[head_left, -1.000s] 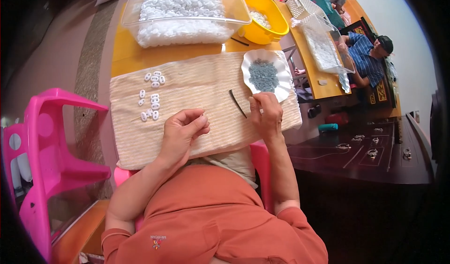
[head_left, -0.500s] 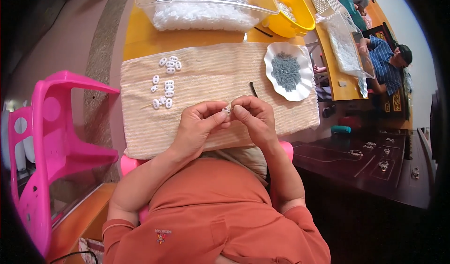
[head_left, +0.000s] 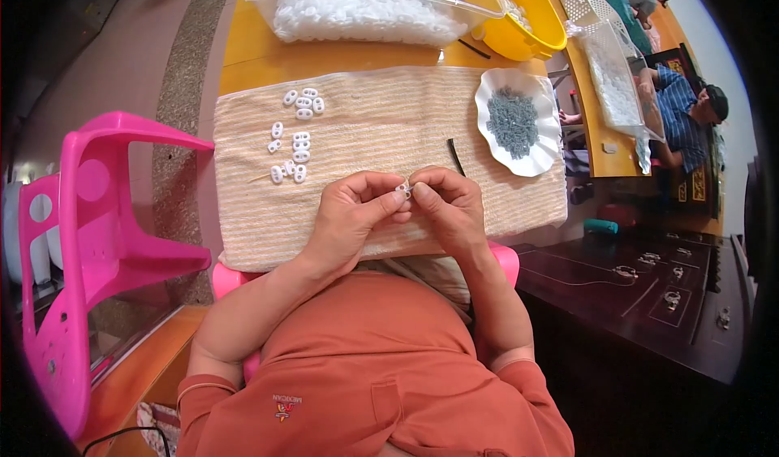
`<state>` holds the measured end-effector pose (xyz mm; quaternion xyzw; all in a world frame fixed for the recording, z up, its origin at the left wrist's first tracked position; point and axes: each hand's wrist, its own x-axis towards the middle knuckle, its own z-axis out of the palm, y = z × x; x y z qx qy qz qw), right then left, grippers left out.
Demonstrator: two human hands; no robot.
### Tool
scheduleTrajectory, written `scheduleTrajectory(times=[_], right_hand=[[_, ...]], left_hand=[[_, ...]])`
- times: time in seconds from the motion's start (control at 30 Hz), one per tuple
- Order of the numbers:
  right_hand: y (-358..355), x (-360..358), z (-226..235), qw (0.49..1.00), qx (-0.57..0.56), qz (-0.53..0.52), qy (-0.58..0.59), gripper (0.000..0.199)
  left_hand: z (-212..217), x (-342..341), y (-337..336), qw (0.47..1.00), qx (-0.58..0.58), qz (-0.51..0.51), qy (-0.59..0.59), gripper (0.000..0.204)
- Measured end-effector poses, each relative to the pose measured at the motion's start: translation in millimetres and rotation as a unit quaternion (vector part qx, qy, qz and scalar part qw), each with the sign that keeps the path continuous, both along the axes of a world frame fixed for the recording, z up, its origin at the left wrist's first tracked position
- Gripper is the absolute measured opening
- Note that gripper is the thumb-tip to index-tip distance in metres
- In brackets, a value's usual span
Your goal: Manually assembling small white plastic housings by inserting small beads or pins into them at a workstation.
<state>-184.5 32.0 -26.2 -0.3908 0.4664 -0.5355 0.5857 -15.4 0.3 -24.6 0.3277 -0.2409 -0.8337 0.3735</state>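
Observation:
Just above the towel's near edge, my left hand (head_left: 355, 212) pinches a small white two-holed plastic piece (head_left: 402, 188) between thumb and fingers. My right hand (head_left: 453, 213) is closed too, its thumb and forefinger pressed together at the right side of that piece; what they grip is too small to make out. To the left on the striped beige towel (head_left: 389, 116) lie several similar white pieces (head_left: 301, 142) in loose groups. A white scalloped dish (head_left: 545, 150) at the right holds many small grey bits (head_left: 511, 122). Between dish and hands lies a thin black strip (head_left: 456, 157).
Behind the towel stand a clear bin (head_left: 373, 6) of white pieces and a yellow basin (head_left: 531, 35). A pink chair (head_left: 122, 238) is at the left, a dark cabinet (head_left: 600, 295) at the right. Another person (head_left: 682, 104) sits at a further table beside a white-filled bin (head_left: 617, 92).
The whole scene has shifted slightly rightward in view as the head turned. Both hands keep their pinch on the small white piece, with only slight finger movement.

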Motion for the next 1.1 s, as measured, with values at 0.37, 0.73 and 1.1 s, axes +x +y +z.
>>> scheduleTrajectory(times=[0.37,0.73,1.1], right_hand=[[0.9,0.5,-2.0,1.000,-0.012,0.005,0.005,0.011],[1.8,1.4,-1.1,0.995,-0.044,0.014,0.092,0.010],[3.9,2.1,-4.1,0.993,-0.052,0.015,0.109,0.009]], left_hand=[[-0.8,0.3,1.3,1.000,0.001,0.006,0.004,0.016],[-0.9,0.5,2.6,1.000,-0.017,0.009,-0.018,0.016],[-1.1,-1.9,9.2,0.995,-0.081,0.030,-0.057,0.013]])
